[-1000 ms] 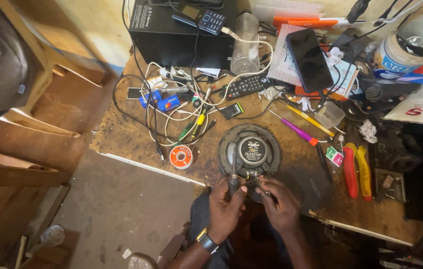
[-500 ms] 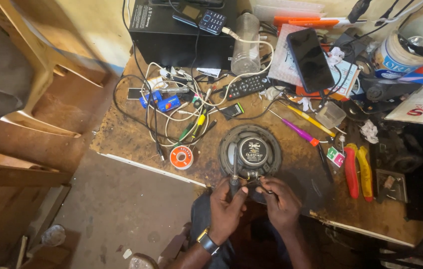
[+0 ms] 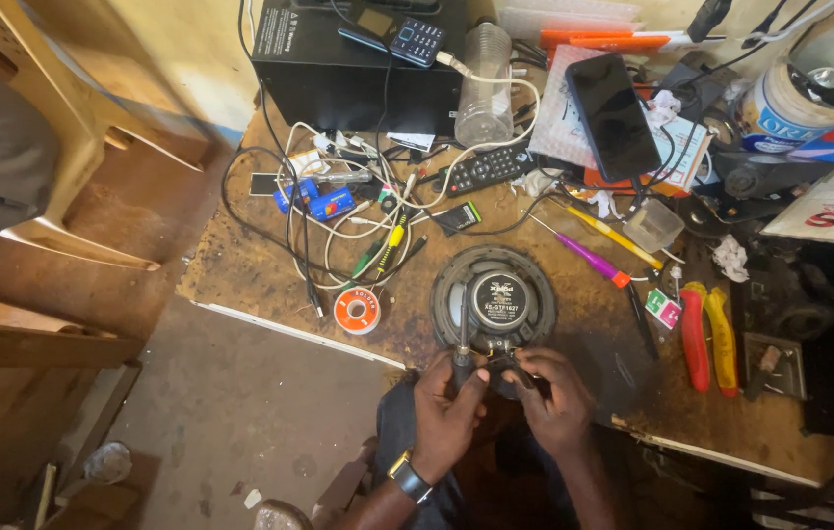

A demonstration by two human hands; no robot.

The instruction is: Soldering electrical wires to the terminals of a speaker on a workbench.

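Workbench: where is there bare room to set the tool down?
Bare wood shows left of the solder spool, toward the table's left edge, and right of the speaker, before the red and yellow pliers. The back, around the cables, remote and phone, is crowded.

left hand [image 3: 448, 400] and right hand [image 3: 552, 397] close together, fingers curled

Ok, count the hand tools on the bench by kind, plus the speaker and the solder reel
Screwdrivers: 2, purple and yellow
Pliers: 1, red and yellow handles
Tool in left hand: 1
Speaker: 1
Solder reel: 1
Total: 6
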